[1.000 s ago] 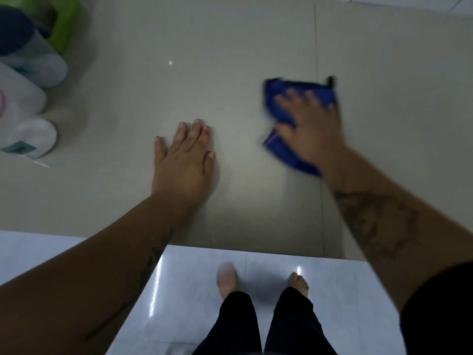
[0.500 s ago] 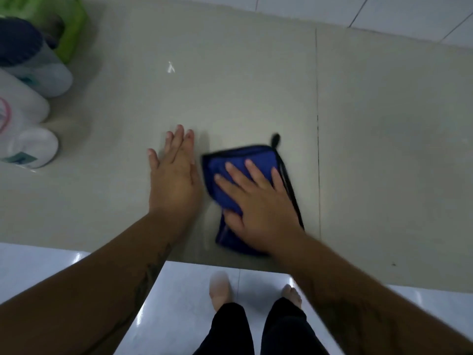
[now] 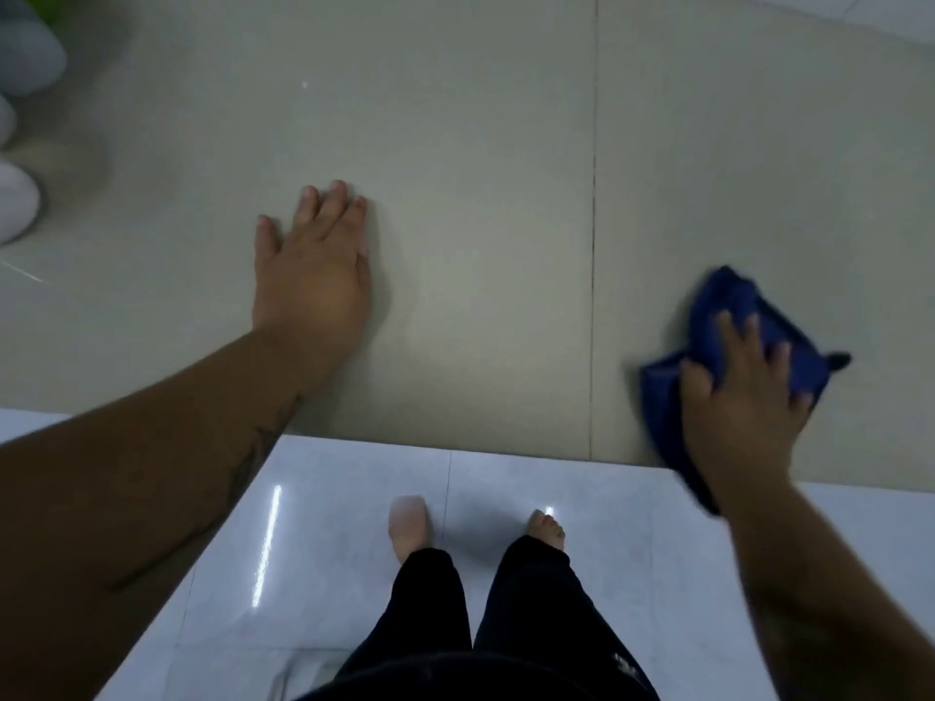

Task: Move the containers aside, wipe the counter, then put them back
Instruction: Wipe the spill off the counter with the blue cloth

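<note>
My right hand (image 3: 741, 397) presses a crumpled blue cloth (image 3: 728, 316) onto the beige counter (image 3: 480, 169), near its front edge on the right. The cloth bunches out past my fingers, and a dark loop sticks out at its right side. My left hand (image 3: 313, 275) lies flat on the counter with fingers spread, holding nothing. The containers (image 3: 20, 58) stand at the far left edge of the view: white and grey rounded shapes, blurred and mostly cut off.
A thin seam (image 3: 593, 245) runs front to back across the counter between my hands. Below the counter's front edge lies a glossy white tiled floor (image 3: 324, 538), with my bare feet and black trousers on it.
My right hand has swept the blue cloth from beside my left hand out to the right, past the seam. My left hand has stayed flat in place.
</note>
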Motion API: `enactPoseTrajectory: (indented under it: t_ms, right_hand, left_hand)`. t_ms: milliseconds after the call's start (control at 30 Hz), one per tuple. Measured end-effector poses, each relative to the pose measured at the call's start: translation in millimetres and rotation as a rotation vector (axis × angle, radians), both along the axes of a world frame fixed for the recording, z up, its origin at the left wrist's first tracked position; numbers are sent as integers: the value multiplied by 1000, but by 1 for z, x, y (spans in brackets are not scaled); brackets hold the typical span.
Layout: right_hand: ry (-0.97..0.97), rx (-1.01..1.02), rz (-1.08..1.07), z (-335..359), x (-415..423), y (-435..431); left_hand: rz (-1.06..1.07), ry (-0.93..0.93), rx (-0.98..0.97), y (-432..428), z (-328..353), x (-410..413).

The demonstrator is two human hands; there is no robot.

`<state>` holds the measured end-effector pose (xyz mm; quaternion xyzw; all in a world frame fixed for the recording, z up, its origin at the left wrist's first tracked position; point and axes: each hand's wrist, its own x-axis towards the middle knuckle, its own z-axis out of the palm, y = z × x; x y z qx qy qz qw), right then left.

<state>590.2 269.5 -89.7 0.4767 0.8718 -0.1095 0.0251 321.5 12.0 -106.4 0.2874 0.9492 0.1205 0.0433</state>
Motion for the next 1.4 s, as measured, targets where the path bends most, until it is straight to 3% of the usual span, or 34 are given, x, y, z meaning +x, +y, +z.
enactPoseTrajectory:
  t_ms: [67, 167, 300, 367, 433, 567, 633, 733, 800, 867, 933, 1033, 1200, 1300, 1400]
  right_hand:
    - [-38, 11, 144, 0, 4, -58]
    - [-21, 22, 529, -4, -39, -117]
    - [32, -62, 804, -3, -138, -114]
    - [15, -59, 774, -2, -178, -70]
    - [28, -45, 655, -4, -195, -4]
    - [15, -39, 242, -5, -119, 130]
    - [7, -50, 72, 1, -44, 146]
    - [11, 20, -65, -1, 32, 78]
    - [-4, 48, 56, -3, 33, 21]
    - [0, 36, 343, -7, 13, -5]
    - [33, 1, 599, -7, -16, 12]
    - [54, -21, 742, -7, -60, 79]
    - [6, -11, 616, -6, -97, 247]
    - [-23, 2, 367, -6, -43, 341]
    - [-9, 43, 209, -7, 47, 337]
  left_hand:
    - [11, -9, 18, 0, 0, 2]
    - [-1, -12, 96, -4, -2, 3]
    - [187, -41, 209, -10, 2, 2]
    - [254, -49, 193, -5, 4, 12]
    - [157, -27, 139, 9, 4, 28]
    - [-6, -68, 114, 62, 10, 58]
    - [-51, -107, 128, 87, 15, 71]
    - [-125, -130, 149, 112, 20, 84]
    - [-151, -134, 135, 122, 20, 91]
    - [-119, -140, 130, 130, 19, 97]
    - [-64, -154, 144, 141, 18, 102]
    - [-46, -143, 149, 173, 15, 112]
    - [0, -128, 194, 253, 13, 142]
    - [1, -129, 220, 294, 13, 161]
    - [-25, -115, 188, 314, 14, 174]
